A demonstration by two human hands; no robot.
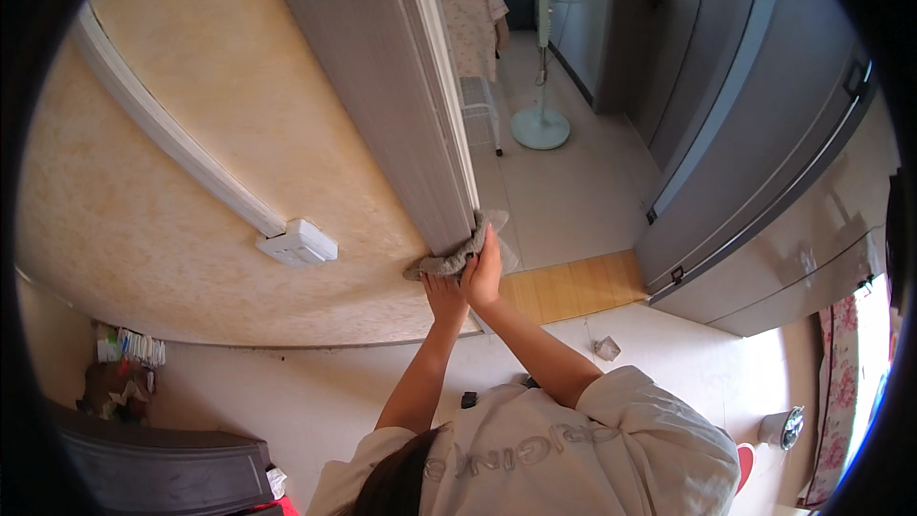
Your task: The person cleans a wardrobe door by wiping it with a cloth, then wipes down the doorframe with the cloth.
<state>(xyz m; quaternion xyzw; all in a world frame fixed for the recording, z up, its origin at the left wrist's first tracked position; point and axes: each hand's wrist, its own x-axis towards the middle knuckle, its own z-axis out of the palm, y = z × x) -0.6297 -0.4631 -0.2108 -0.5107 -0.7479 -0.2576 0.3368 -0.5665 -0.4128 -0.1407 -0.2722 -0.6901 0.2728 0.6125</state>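
Note:
A grey cloth (448,263) is wrapped around the lower part of a grey door frame (390,79). My left hand (445,296) presses the cloth against the face of the frame, on the wall side. On the doorway side, my right hand (483,274) holds the cloth around the frame's edge, fingers pointing up along it. Part of the cloth sticks out past my right fingers and looks blurred. Both palms are turned to the cloth, so what lies under them is hidden.
Left of the frame, a white socket box (299,244) and cable trunking (179,129) project from the wall. A pale green standing fan (541,127) and a white rack (478,104) stand beyond the wooden threshold (573,290). Grey door (745,158) at right; crumpled item (607,348) on the floor.

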